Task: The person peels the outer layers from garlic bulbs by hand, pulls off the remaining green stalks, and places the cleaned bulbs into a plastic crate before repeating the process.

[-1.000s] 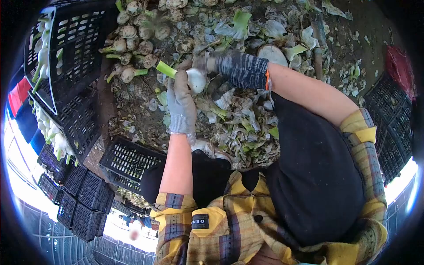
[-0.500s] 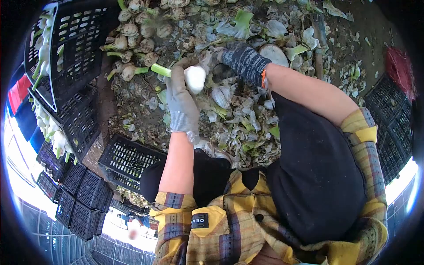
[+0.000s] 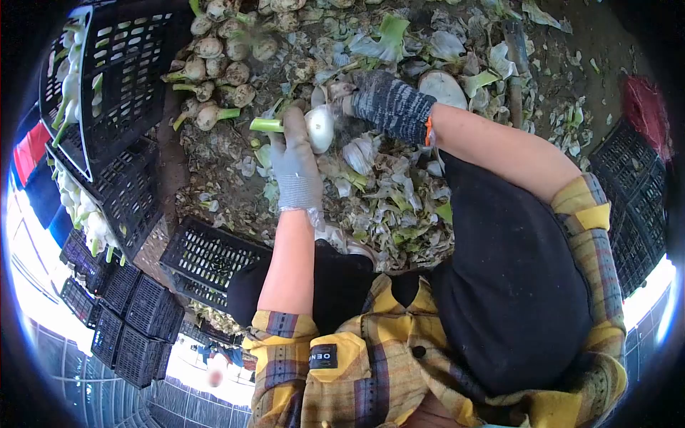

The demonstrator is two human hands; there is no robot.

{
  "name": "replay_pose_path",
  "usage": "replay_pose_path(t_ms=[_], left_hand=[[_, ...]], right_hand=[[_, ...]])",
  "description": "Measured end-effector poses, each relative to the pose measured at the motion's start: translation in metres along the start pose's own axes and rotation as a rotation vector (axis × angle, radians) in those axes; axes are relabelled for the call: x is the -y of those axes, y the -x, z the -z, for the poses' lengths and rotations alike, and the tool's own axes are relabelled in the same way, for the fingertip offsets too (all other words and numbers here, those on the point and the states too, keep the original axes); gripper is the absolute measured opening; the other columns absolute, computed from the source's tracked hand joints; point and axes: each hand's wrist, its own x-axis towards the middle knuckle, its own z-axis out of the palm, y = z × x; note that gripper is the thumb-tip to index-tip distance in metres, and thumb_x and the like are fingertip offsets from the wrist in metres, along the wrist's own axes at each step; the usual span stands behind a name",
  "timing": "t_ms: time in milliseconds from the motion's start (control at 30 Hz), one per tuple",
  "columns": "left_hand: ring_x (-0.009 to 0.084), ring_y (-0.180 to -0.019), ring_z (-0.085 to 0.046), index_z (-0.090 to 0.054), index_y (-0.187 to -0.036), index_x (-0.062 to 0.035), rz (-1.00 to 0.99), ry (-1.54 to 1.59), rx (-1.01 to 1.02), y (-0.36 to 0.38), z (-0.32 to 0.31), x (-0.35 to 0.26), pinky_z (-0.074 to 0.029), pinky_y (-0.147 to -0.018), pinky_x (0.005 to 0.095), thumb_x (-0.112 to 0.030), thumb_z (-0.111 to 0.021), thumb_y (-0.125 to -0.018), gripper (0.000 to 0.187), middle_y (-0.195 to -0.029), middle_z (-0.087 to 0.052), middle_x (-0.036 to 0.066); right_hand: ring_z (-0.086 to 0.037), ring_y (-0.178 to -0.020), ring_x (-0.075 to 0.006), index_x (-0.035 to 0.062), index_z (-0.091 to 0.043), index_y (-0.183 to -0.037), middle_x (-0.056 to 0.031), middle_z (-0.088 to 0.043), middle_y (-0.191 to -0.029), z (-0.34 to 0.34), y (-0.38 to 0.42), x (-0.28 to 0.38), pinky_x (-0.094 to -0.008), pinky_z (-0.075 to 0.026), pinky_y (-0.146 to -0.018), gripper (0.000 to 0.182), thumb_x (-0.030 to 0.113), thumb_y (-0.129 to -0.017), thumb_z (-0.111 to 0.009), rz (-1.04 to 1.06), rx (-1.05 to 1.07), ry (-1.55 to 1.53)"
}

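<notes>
A peeled white garlic bulb (image 3: 320,130) with a short green stem sits in my left hand (image 3: 295,146), which wears a pale grey glove and is closed around it. Its stem points left and its smooth white side faces right. Just right of the bulb is my right hand (image 3: 385,103), in a dark speckled knit glove, with its fingers curled in. A small pale thing shows at those fingertips, too blurred to name. Unpeeled garlic bulbs (image 3: 208,47), dirty and with cut green stems, lie heaped on the ground beyond my left hand.
Peeled skins and leaf scraps (image 3: 399,207) cover the ground before me. Black plastic crates stand at left, one holding white bulbs (image 3: 89,221). Another black crate (image 3: 207,260) is by my left knee. A round pale disc (image 3: 442,89) lies past my right wrist.
The bulb has turned in my left hand, its stem now nearly level and its white side shifted slightly right and down. My right hand has moved a little, staying close beside it.
</notes>
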Motion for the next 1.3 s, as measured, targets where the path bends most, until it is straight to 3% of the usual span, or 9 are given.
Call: replay_pose_path(t_ms=[100, 133, 233, 333, 500, 600, 867, 1133, 1300], left_hand=[[0.0160, -0.089, -0.056, -0.046, -0.114, -0.0012, 0.028, 0.110, 0.038, -0.004, 0.004, 0.000, -0.049, -0.070, 0.0300, -0.027, -0.053, -0.086, 0.039, -0.102, -0.054, 0.008], [0.0167, -0.090, -0.056, -0.046, -0.115, -0.0007, -0.004, 0.137, 0.067, -0.008, 0.007, 0.002, -0.050, -0.072, 0.0312, -0.026, -0.053, -0.086, 0.039, -0.103, -0.054, 0.009], [0.0198, -0.093, -0.056, -0.044, -0.117, -0.0008, -0.034, 0.258, 0.130, -0.013, 0.010, 0.003, -0.049, -0.078, 0.0341, -0.021, -0.048, -0.087, 0.036, -0.105, -0.054, 0.010], [0.0248, -0.098, -0.056, -0.043, -0.116, -0.0024, 0.077, 0.517, 0.103, -0.011, 0.009, -0.005, -0.048, -0.084, 0.0388, -0.016, -0.040, -0.089, 0.031, -0.109, -0.054, 0.014], [0.0250, -0.098, -0.056, -0.045, -0.114, -0.0065, -0.204, 0.066, 0.006, -0.004, 0.012, -0.005, -0.046, -0.085, 0.0394, -0.019, -0.041, -0.088, 0.029, -0.105, -0.056, 0.013], [0.0225, -0.097, -0.055, -0.036, -0.120, -0.0059, 0.066, 0.533, 0.089, -0.008, 0.026, -0.014, -0.049, -0.082, 0.0354, 0.001, -0.058, -0.072, 0.053, -0.108, -0.054, 0.012], [0.0266, -0.098, -0.055, -0.044, -0.116, -0.0077, 0.237, 0.718, 0.175, -0.009, 0.027, -0.020, -0.047, -0.083, 0.0455, -0.021, -0.053, -0.082, 0.037, -0.118, -0.051, 0.010], [0.0324, -0.103, -0.052, -0.051, -0.112, -0.0023, 0.114, 0.582, 0.030, -0.012, 0.020, -0.012, -0.037, -0.093, 0.0553, -0.035, -0.039, -0.086, 0.043, -0.115, -0.053, 0.013], [0.0366, -0.104, -0.051, -0.050, -0.112, -0.0045, 0.282, 0.796, 0.214, -0.007, 0.022, -0.028, -0.040, -0.090, 0.0561, -0.035, -0.037, -0.087, 0.042, -0.115, -0.054, 0.015]], right_hand=[[-0.058, -0.073, -0.0150, 0.0020, -0.059, -0.093, -0.0099, -0.063, -0.085, 0.001, -0.004, 0.001, -0.0300, -0.046, -0.065, 0.020, 0.016, -0.079, -0.057, -0.161, -0.100, -0.065], [-0.059, -0.072, -0.0169, 0.0006, -0.059, -0.092, -0.0108, -0.062, -0.083, 0.012, 0.000, 0.003, -0.0312, -0.046, -0.063, 0.021, 0.018, -0.081, -0.055, 0.052, -0.043, 0.618], [-0.060, -0.073, -0.0198, 0.0005, -0.058, -0.094, -0.0120, -0.062, -0.084, 0.006, 0.003, 0.003, -0.0327, -0.047, -0.065, 0.022, 0.017, -0.080, -0.053, -0.100, -0.194, -0.134], [-0.060, -0.076, -0.0199, 0.0016, -0.056, -0.100, -0.0133, -0.062, -0.086, 0.007, -0.004, -0.011, -0.0324, -0.048, -0.067, 0.026, 0.015, -0.079, -0.054, 0.112, -0.357, 0.061], [-0.060, -0.082, -0.0265, 0.0031, -0.054, -0.109, -0.0156, -0.063, -0.094, 0.020, -0.013, -0.030, -0.0334, -0.048, -0.075, 0.035, 0.024, -0.082, -0.052, 0.066, -0.271, 0.240], [-0.059, -0.088, -0.0301, 0.0037, -0.054, -0.112, -0.0163, -0.061, -0.101, 0.020, -0.014, -0.027, -0.0346, -0.046, -0.081, 0.044, 0.036, -0.082, -0.053, 0.249, -0.017, 0.740], [-0.059, -0.090, -0.0299, 0.0041, -0.059, -0.103, -0.0153, -0.063, -0.097, -0.027, 0.000, -0.016, -0.0356, -0.045, -0.082, 0.048, 0.042, -0.074, -0.063, 0.418, -0.089, 0.443], [-0.059, -0.078, -0.0270, 0.0049, -0.061, -0.098, -0.0182, -0.062, -0.087, -0.028, 0.020, -0.002, -0.0339, -0.046, -0.073, 0.025, 0.023, -0.080, -0.057, -0.092, 0.869, 0.401], [-0.057, -0.092, -0.0335, 0.0080, -0.062, -0.103, -0.0178, -0.060, -0.102, -0.014, 0.012, 0.004, -0.0391, -0.044, -0.082, 0.035, 0.034, -0.082, -0.054, 0.050, 0.472, 0.947]])
